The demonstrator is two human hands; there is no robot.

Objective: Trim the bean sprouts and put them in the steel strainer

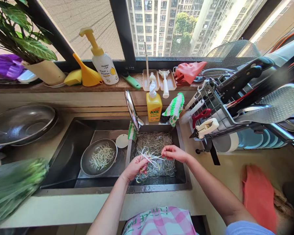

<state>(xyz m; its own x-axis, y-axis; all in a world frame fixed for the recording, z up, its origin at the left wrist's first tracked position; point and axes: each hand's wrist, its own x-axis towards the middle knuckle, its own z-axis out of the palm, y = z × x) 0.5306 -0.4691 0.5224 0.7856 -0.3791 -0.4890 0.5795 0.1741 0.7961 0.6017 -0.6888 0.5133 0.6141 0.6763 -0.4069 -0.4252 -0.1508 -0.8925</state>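
Note:
My left hand (137,165) is closed on a small bunch of white bean sprouts (149,158) above the right basin of the sink. Just to the right, my right hand (171,152) pinches the end of a bean sprout, thumb and forefinger together. Below both hands, many thin, brownish strands (155,141) lie in the right basin, with paler ones near the front. A dark round pan (83,163) stands in the left basin and holds a heap of whitish sprouts (102,157).
Behind the sink stand a chrome faucet (131,109), a yellow soap bottle (154,107) and a green-white cloth (174,108). A crowded dish rack (220,98) rises at right. At left lie a wok (22,122) and bagged greens (17,182).

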